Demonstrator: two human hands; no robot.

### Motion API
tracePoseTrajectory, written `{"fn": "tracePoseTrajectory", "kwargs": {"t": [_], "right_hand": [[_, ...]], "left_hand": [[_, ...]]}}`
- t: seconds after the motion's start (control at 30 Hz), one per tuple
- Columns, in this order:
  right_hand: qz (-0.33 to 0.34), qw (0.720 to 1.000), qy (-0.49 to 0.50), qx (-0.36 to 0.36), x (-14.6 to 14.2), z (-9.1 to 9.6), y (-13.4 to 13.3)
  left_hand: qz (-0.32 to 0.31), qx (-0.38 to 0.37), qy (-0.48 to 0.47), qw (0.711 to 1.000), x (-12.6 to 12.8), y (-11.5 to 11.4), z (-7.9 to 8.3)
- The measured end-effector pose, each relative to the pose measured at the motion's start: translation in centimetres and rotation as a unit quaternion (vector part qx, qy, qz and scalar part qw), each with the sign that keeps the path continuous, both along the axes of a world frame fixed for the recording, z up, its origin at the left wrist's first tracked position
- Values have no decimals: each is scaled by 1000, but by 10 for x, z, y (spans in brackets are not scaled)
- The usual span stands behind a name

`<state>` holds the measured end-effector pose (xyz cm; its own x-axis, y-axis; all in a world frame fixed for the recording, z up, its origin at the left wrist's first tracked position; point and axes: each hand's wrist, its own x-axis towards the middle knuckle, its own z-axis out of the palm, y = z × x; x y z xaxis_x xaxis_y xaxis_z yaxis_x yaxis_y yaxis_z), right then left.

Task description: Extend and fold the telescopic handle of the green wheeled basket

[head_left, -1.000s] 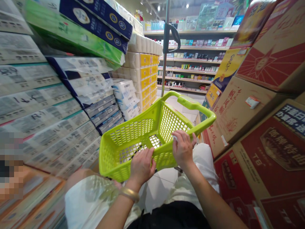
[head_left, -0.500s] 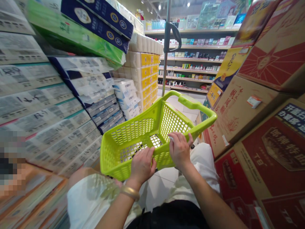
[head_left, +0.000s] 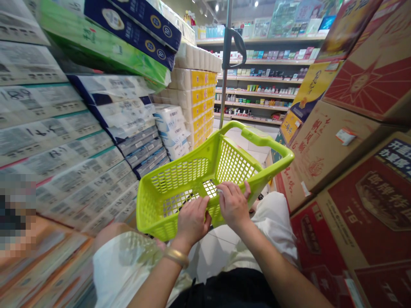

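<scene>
Lime-green plastic shopping basket point(head_left: 234, 164) held over the lap, between stacked toilet-paper packs point(head_left: 192, 79) and cardboard cartons point(head_left: 324, 158).

Left hand point(head_left: 192, 221) clenches the near rim; right hand point(head_left: 233, 204) has fingers point(head_left: 227, 190) curled at the rim beside a small pale scrap point(head_left: 220, 192), mostly hidden, possibly paper, so its grip is unclear. A pixelated patch point(head_left: 17, 209) obscures the left edge.

White floor tiles point(head_left: 205, 256) run between the stacks toward the rear wall shelving point(head_left: 257, 96). The shelving comprises multiple horizontal tiers carrying small boxed and bottled retail goods point(head_left: 257, 89) (individual products too small to identify). Printed cardboard cartons point(head_left: 324, 158) stand stacked along the right side, their floor contact hidden.
</scene>
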<state>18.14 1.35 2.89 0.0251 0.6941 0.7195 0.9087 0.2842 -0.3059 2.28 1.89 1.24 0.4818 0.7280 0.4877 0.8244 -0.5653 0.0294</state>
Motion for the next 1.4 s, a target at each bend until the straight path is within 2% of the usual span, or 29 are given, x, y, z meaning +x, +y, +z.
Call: {"fn": "tracePoseTrajectory", "kwargs": {"t": [0.13, 0.2, 0.27, 0.43, 0.5, 0.7, 0.77, 0.87, 0.97, 1.03, 1.1, 1.27, 1.33, 1.4], "right_hand": [[-76, 997, -1, 31, 38, 10, 6], [-101, 994, 3, 38, 47, 12, 8], [-101, 994, 8, 33, 43, 11, 8], [-28, 1000, 9, 0, 6, 2, 1], [-15, 1000, 10, 0, 2, 1, 0], [-80, 996, 11, 29, 38, 10, 6], [-95, 995, 12, 34, 42, 11, 7], [-79, 996, 12, 27, 25, 6, 4], [-24, 1000, 3, 7, -1, 0, -1], [-1, 1000, 1, 2, -9, -3, -3], [-10, 1000, 6, 7, -2, -1, -2], [-90, 995, 15, 40, 39, 9, 6], [-99, 994, 19, 41, 42, 10, 7], [-86, 996, 22, 32, 31, 7, 5]], "left_hand": [[6, 1, -11, 1000, 1, -1, 0], [7, 2, -16, 1000, 2, -1, 0], [9, 3, -18, 1000, 3, 0, -1], [9, -3, -7, 1000, 2, 0, 0], [6, -4, -5, 1000, 0, 0, 1], [7, 3, -16, 1000, 1, -1, 0], [10, 1, -17, 1000, 2, -1, 0], [11, -1, -16, 1000, 2, -1, 0], [6, -1, -13, 1000, 1, 0, 0], [3, -2, -11, 1000, 0, 0, 0], [2, -2, -11, 1000, -1, 0, 0], [8, 3, -20, 1000, 1, -1, 1], [11, 0, -22, 1000, 2, -1, 0], [14, -7, -20, 1000, 3, -1, 0]]}}
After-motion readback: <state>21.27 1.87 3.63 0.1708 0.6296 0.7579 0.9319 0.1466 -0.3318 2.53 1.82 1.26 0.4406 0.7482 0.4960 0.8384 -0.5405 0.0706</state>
